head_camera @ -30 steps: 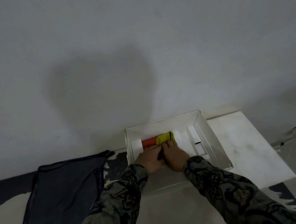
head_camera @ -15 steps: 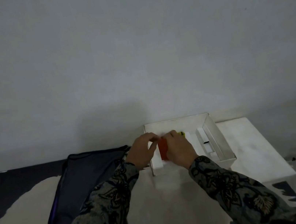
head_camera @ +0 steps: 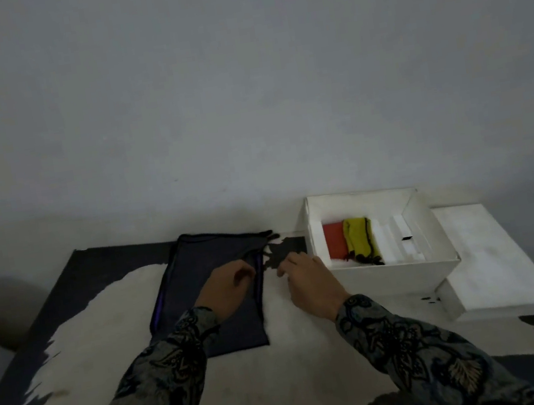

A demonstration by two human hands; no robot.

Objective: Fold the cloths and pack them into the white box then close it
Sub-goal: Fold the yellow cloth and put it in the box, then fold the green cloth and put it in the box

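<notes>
Now the dark cloth lies flat under the left hand, long axis running away from the person; the fingers curl at its right hem, grip unclear. Right of the right hand, whose loosely bent fingers hold nothing, the white box stands open, holding a red cloth and yellow cloth. Its lid lies beyond.

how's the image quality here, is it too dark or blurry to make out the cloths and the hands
Head view: dim, flat lighting with no glare; the dark cloth nearly merges with the dark mat, while the red cloth and yellow cloth in the white box read clearly. Left hand and right hand are slightly soft; wide-angle bending at the edges.
</notes>
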